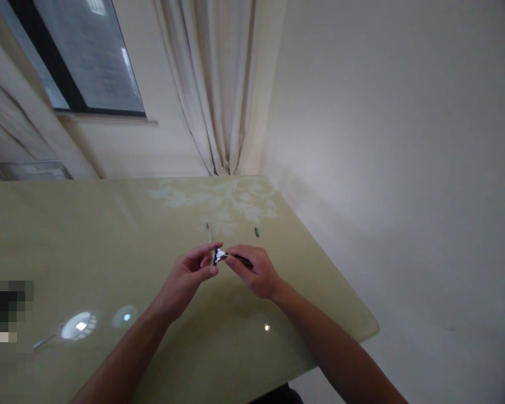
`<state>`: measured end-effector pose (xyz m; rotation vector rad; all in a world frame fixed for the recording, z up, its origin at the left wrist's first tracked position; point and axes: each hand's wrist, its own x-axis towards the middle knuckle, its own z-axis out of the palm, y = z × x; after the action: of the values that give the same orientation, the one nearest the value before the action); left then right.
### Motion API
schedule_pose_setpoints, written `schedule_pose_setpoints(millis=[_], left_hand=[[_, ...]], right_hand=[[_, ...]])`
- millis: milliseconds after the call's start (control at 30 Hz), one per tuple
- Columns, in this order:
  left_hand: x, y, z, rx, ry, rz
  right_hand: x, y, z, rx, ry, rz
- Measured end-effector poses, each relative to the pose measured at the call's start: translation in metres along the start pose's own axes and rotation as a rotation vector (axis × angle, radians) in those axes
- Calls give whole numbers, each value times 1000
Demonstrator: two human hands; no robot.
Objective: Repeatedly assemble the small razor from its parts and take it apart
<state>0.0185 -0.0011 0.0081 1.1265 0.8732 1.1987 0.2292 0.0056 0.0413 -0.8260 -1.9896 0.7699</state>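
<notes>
Both forearms reach over the glass table (pixel 109 235); left hand (pixel 185 280) pinches the razor (pixel 219 256) head, right hand (pixel 256 275) grips its handle; separating them likely needs a steady pull.

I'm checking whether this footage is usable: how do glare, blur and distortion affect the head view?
In the head view, ceiling lights throw bright glare spots on the glossy table; wide-angle distortion bends the window and darkens the corners; a pixelated block hides the lower left; the small razor between the left hand and right hand looks soft, with little detail.
</notes>
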Motion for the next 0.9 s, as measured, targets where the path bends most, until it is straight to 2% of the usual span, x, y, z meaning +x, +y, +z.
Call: schedule_pose_setpoints(millis=[400,900], left_hand=[[-1,2,1,5,15,-12],[-3,8,1,177,58,-7]], right_hand=[[0,1,-2,9,-11,-28],[0,5,-1,25,-25,-95]])
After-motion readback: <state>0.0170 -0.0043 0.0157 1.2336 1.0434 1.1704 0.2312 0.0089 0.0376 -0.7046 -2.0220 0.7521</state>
